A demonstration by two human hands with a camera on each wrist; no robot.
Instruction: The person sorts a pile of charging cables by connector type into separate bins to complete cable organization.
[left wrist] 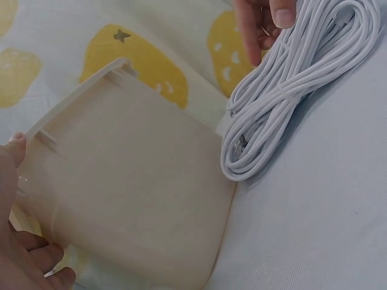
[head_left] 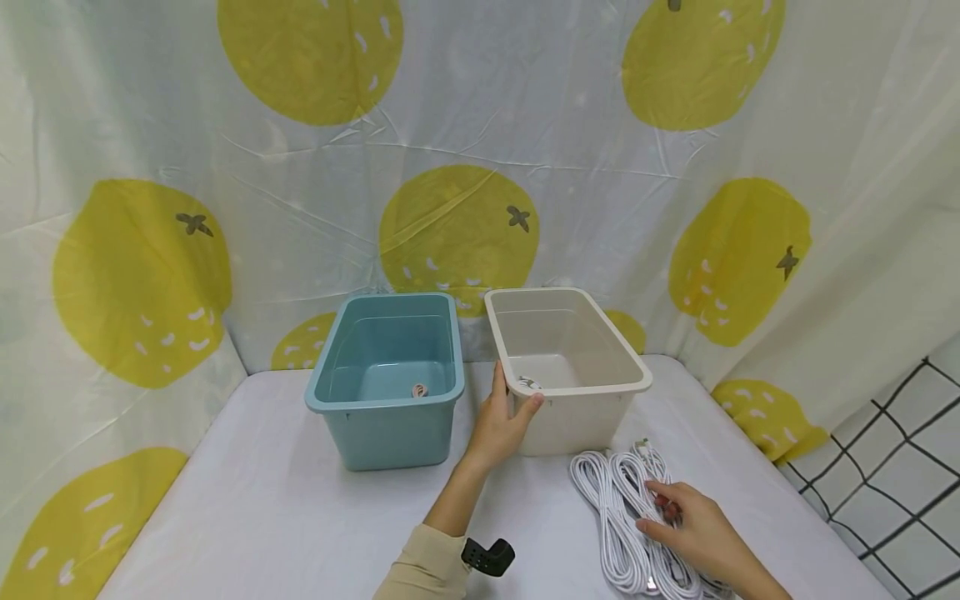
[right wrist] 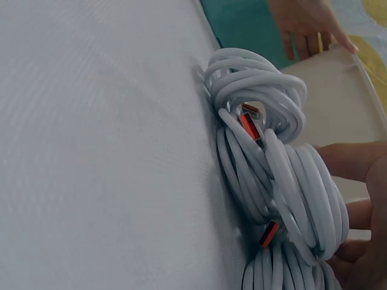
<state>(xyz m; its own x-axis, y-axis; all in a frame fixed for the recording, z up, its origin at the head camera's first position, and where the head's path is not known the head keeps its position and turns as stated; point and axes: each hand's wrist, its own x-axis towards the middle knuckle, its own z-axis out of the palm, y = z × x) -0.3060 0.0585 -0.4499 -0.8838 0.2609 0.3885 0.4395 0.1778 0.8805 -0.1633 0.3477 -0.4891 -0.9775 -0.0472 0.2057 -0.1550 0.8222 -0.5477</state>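
Just outside the front left corner of a beige plastic bin [head_left: 585,421] is my left hand [head_left: 501,427]; its thumb presses the front rim and its fingers lie along the side. On the table, in front of this bin, lie several coiled white cables [head_left: 611,525] with metal plugs. One coil [left wrist: 266,130] shows close up in the left wrist view. Over the right-hand coils, my right hand [head_left: 693,525] has thumb and forefinger apart. In the right wrist view its fingers [right wrist: 360,211] are at the top edge of a coil [right wrist: 311,199], and orange-lined USB plugs [right wrist: 249,127] show between the loops.
A teal bin [head_left: 393,437] stands left of the beige one, with a small round sticker [head_left: 420,390] inside. Behind both hangs a curtain [head_left: 585,217] with yellow fruit prints. A black wire grid [head_left: 892,475] is at the right of the white tabletop [head_left: 247,500].
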